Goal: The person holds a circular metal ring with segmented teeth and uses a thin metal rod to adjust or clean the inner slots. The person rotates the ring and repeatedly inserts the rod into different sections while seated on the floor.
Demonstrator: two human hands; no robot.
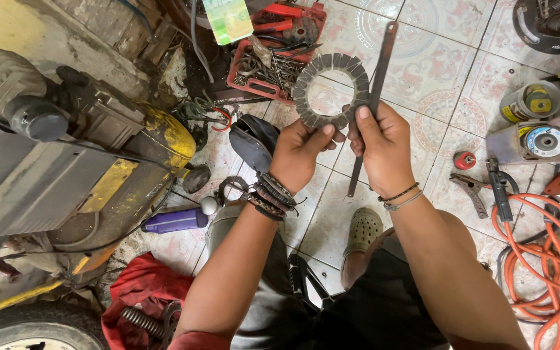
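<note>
My left hand (301, 153) grips the lower rim of a grey ring-shaped friction plate (330, 89) with segmented pads, held up over the tiled floor. My right hand (384, 148) also pinches the ring's lower right edge and holds a long flat dark metal bar (375, 97) that runs from the upper right down past my palm. Both wrists carry bracelets. My foot in a greenish clog (363, 228) rests on the floor below the hands.
A motorcycle engine and yellow frame (66, 149) fill the left. A red tray of tools (273, 58) lies behind the ring. An orange hose (539, 259), pliers (481, 188), a grinder disc (544, 140) and a tape roll (531, 101) sit right. A purple bottle (175, 220) and red cloth (140, 291) lie lower left.
</note>
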